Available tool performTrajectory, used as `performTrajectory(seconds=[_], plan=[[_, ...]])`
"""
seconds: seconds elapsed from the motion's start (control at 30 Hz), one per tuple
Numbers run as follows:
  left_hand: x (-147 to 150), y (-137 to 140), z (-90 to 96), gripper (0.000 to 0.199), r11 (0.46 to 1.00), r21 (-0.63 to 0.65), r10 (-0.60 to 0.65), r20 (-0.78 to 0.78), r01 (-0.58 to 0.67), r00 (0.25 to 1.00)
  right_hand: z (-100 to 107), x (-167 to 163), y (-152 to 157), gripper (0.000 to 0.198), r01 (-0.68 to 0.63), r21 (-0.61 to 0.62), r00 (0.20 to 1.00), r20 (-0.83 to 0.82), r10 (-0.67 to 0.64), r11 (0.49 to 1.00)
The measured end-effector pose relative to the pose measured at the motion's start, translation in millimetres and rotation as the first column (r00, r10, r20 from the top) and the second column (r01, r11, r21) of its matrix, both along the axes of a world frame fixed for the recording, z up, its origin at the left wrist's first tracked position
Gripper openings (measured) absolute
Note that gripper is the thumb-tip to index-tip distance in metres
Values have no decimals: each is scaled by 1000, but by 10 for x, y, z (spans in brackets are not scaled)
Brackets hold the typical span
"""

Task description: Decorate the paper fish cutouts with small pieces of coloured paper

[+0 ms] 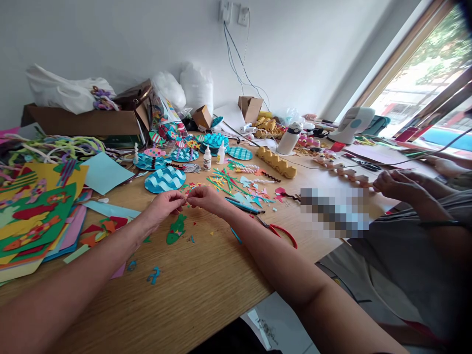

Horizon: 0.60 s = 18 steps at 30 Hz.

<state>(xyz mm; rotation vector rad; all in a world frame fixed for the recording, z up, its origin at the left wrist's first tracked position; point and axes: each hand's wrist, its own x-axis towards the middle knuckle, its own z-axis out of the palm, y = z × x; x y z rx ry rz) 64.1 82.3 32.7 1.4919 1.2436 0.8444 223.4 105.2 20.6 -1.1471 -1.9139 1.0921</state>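
Above the table's middle, my left hand [167, 204] and my right hand [207, 199] meet almost fingertip to fingertip. Each is closed in a pinch, and whatever lies between the fingers is too small to make out. Just below them a green paper fish [176, 229] with small red spots lies on the wood, among tiny coloured paper scraps. Behind my left hand is a blue paper disc [164, 180] with pale wavy strips. Thin green and yellow paper strips [236, 184] are strewn beyond my right hand.
Two small glue bottles [207, 159] stand behind the hands. Red-handled pliers or scissors [283, 235] lie beside my right forearm. Stacked coloured sheets [27, 250] cover the left side. At right, a co-worker's hands [403, 187] are near an egg-carton strip [344, 172]; a white bottle [289, 140] stands behind.
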Motion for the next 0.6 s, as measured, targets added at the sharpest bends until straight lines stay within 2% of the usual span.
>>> performTrajectory(seconds=[0.1,0.23,0.5,0.6], plan=[[-6,2,-10,31,1000,5,-26,-33,26,999,-15,-18,6,10,18,59,998,60,-21,998],[2,-15,6,31,997,19,-74,-49,75,996,-9,-26,-2,9,14,71,996,92,-20,997],[-41,-44,-9,27,995,8,-100,-56,101,993,59,-34,-69,10,-37,-81,999,25,39,996],[-61,-52,-20,24,995,21,-95,-50,96,994,63,-50,-86,10,-53,-91,998,15,55,994]])
